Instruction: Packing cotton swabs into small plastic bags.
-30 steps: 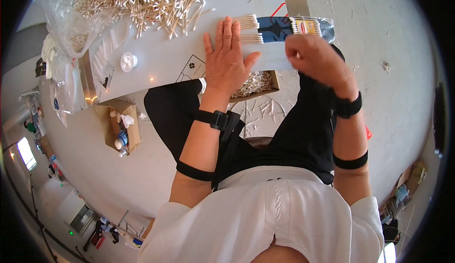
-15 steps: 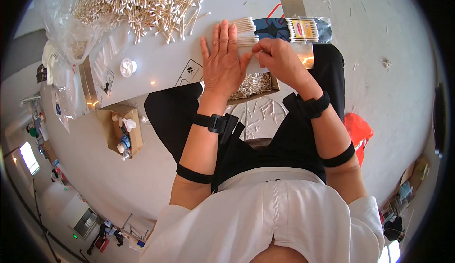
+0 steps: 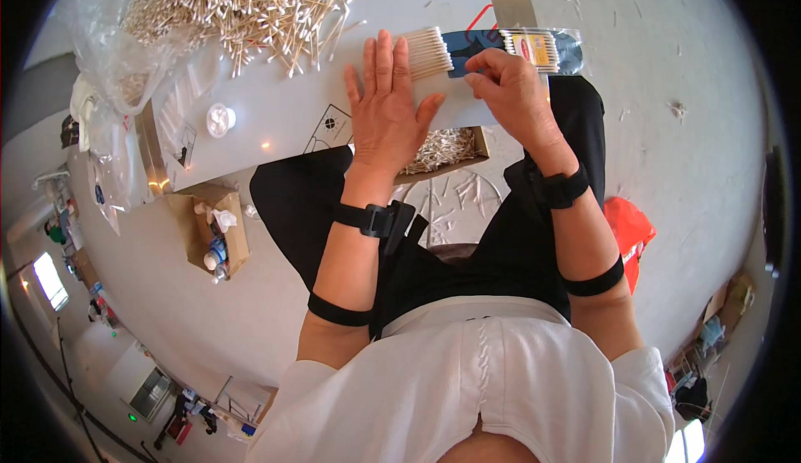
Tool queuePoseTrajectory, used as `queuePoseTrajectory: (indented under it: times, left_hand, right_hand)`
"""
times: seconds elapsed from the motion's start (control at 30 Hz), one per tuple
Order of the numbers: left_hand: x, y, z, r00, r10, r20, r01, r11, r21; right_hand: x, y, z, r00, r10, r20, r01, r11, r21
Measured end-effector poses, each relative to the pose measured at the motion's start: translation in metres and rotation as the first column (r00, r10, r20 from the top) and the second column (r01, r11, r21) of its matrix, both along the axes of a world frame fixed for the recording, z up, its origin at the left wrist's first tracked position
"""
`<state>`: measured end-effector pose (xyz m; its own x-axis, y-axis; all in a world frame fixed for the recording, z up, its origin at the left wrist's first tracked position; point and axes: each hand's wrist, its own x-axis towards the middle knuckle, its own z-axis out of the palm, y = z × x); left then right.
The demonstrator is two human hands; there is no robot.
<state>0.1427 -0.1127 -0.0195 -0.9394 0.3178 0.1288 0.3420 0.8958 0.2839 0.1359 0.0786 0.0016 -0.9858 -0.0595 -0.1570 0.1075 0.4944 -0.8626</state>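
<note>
Overall view: a seated person is seen from above at a grey table [image 3: 275, 121], both hands laid on a packet of cotton swabs at its near edge.

Left hand [image 3: 385, 113]: laid flat, palm down and fingers spread, across a neat row of cotton swabs [image 3: 427, 52]; nothing is gripped, the row is only pressed down.

Right hand [image 3: 511, 92]: curled, thumb and fingertips pinched on the clear packet sleeve [image 3: 534, 48] beside the row; whether the swabs themselves are also nipped cannot be told.

Change since a second ago: the right hand, then over the far right end of the packet, is now drawn in beside the left hand, so that the two hands nearly meet; the left hand is kept where it was. This is judged to mean that the row is being squared and closed up rather than newly laid.

Location of the bundle: at the near edge of the table, above the lap, partly hidden under both hands.

Long axis: the individual sticks are seen to run left to right, their white tips showing toward the right of the left hand; the row itself is stacked across them, away from the person.

Loose stock: a large heap of unsorted swabs [image 3: 242, 0] lies well apart, at the far left of the table.

Below the table: an open cardboard box of swabs [image 3: 442, 148] is seen near the knees.
</note>
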Motion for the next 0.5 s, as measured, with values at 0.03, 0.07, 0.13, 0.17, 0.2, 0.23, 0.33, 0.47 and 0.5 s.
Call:
queuePoseTrajectory:
  times: [0.03,0.07,0.13,0.17,0.2,0.23,0.33,0.47,0.5]
  left_hand:
    - [-0.003,0.0,0.003,1.0,-0.012,-0.015,0.013,1.0,0.024]
    - [-0.005,0.0,0.005,0.999,-0.025,-0.031,0.026,0.998,0.048]
    - [-0.013,-0.001,0.003,0.999,-0.039,-0.032,0.041,0.997,0.058]
    - [-0.016,-0.002,0.003,0.998,-0.054,-0.034,0.056,0.996,0.069]
    - [-0.018,-0.002,0.0,0.998,-0.054,-0.034,0.056,0.996,0.069]
    - [-0.019,-0.003,-0.002,0.997,-0.077,-0.012,0.078,0.996,0.037]
    - [-0.018,-0.004,-0.003,0.994,-0.112,0.016,0.112,0.994,0.0]
    - [-0.017,-0.006,-0.002,0.991,-0.131,0.026,0.131,0.991,-0.002]
    - [-0.017,-0.006,-0.002,0.991,-0.131,0.026,0.132,0.991,-0.002]
  right_hand:
    - [-0.001,0.001,0.003,0.999,-0.052,0.008,0.052,0.998,-0.017]
    - [-0.001,0.002,0.004,0.994,-0.104,0.017,0.105,0.994,-0.033]
    - [-0.001,0.001,0.004,0.995,-0.104,0.008,0.104,0.994,-0.015]
    - [-0.001,0.001,0.004,0.995,-0.105,-0.002,0.105,0.995,0.002]
    - [0.0,0.0,0.004,0.995,-0.104,-0.002,0.104,0.995,0.003]
    - [0.001,-0.002,0.006,0.996,-0.091,0.008,0.091,0.995,0.031]
    - [0.003,-0.001,0.003,0.997,-0.079,0.014,0.078,0.995,0.055]
    - [0.006,-0.004,0.002,0.996,-0.083,-0.009,0.084,0.994,0.064]
    - [0.006,-0.004,0.002,0.996,-0.084,-0.009,0.084,0.994,0.064]
